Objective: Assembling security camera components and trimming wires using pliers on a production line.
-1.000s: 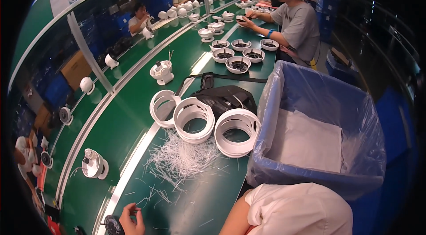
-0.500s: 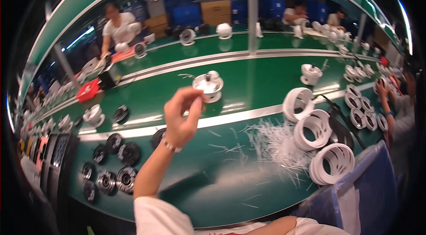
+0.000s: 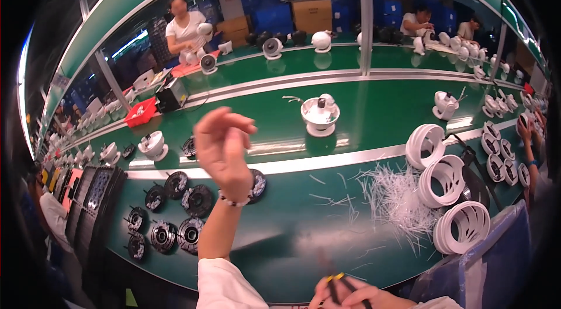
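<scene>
Head view, looking down over a long green workbench [image 3: 292,233]. The left hand [image 3: 222,145] is lifted well above the bench, wrist bent, fingers drooping loosely together with nothing between them; a beaded bracelet [image 3: 234,201] sits at the wrist and a white sleeve [image 3: 219,283] shows at the lower edge. Just behind that wrist lie black round motor parts [image 3: 198,201], spread in a cluster toward the left. Straight past the hand, across a pale strip, stands a white fan base [image 3: 319,115] with a small knob on top, well apart from the fingers. Down at the bottom edge the right hand [image 3: 350,294] is curled around a dark, thin tool with a yellow mark [image 3: 334,285]; it looks like small pliers or cutters, though the rim blurs it. To the right, a heap of white plastic slivers [image 3: 397,198] lies beside three white ring-shaped grilles [image 3: 447,183]. Other people work at benches beyond.
</scene>
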Tool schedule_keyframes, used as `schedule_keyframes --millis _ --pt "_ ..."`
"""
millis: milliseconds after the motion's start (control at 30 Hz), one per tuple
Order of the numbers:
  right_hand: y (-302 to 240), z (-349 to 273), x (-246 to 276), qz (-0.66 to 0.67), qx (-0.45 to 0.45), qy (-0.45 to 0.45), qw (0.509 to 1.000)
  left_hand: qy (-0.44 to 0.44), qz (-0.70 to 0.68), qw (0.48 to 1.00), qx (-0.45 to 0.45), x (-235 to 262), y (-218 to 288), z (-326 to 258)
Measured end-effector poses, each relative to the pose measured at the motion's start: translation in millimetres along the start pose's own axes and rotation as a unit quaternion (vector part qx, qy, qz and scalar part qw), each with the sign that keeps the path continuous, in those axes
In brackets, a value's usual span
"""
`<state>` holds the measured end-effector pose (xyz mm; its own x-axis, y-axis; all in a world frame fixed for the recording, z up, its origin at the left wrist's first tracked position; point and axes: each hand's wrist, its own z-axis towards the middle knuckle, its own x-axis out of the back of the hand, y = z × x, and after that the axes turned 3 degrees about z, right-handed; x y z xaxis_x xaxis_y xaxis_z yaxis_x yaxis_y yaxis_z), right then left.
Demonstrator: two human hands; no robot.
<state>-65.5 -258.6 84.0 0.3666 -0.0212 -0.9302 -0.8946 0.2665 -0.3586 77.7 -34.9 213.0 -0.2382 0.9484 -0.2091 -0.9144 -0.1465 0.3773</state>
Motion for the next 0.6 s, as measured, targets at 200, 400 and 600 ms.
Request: schedule_keyframes --millis 200,400,600 --pt "-21.2 8.1 1.6 -0.620 0.068 0.350 0.699 -0.132 -0.391 0.907 0.085 -12.4 90.1 -6.1" --pt "-1.4 35.5 16.6 -0.754 0.126 0.370 0.527 -0.287 -0.574 0.760 0.102 -40.8 102.1 -2.7" --pt "-1.9 28.1 25.5 -0.789 0.146 0.403 0.439 -0.381 -0.540 0.747 0.072 -45.1 82.6 3.7"
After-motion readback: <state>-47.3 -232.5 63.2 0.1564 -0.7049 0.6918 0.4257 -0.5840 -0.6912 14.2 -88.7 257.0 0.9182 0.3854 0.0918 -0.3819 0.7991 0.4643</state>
